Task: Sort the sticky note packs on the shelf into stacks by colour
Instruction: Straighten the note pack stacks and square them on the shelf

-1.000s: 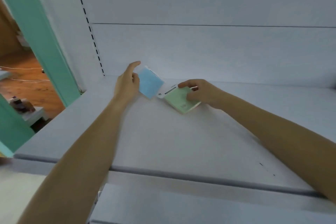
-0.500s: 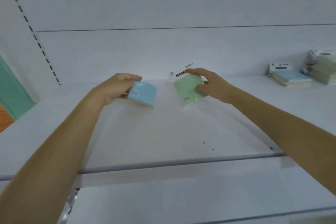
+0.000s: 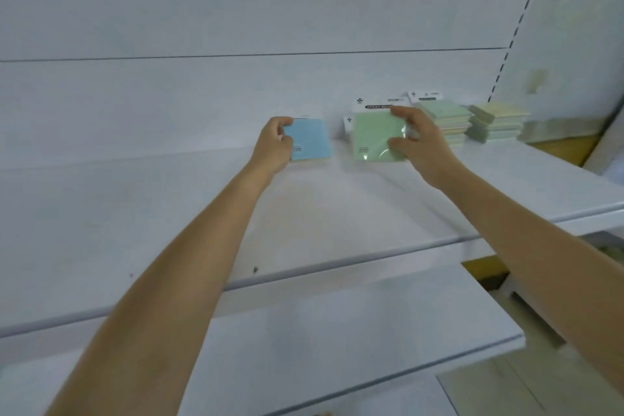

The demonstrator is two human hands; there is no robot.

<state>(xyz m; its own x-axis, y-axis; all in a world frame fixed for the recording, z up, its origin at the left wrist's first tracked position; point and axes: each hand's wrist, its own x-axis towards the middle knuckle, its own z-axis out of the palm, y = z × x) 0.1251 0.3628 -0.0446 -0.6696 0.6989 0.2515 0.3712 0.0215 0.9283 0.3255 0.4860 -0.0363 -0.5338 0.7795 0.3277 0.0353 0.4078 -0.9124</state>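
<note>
My left hand [image 3: 273,145] grips a blue sticky note pack [image 3: 310,140] by its left edge, holding it above the white shelf [image 3: 169,213]. My right hand [image 3: 417,142] pinches a green sticky note pack [image 3: 374,138] by its right side, its white header card up. Both packs are held up facing me, side by side and apart. Behind my right hand stand two stacks of packs at the shelf's back right: one with a green pack on top [image 3: 445,118], one with a pale yellow pack on top [image 3: 498,123].
The shelf's back panel [image 3: 236,94] is white with a slotted upright [image 3: 516,24] at the right. A lower white shelf [image 3: 320,341] juts out below. A small dark mark [image 3: 255,269] sits near the upper shelf's front lip.
The view has swung to the right along the shelf, bringing the stacks at the back right close. Both hands have carried their packs rightwards and turned them upright.
</note>
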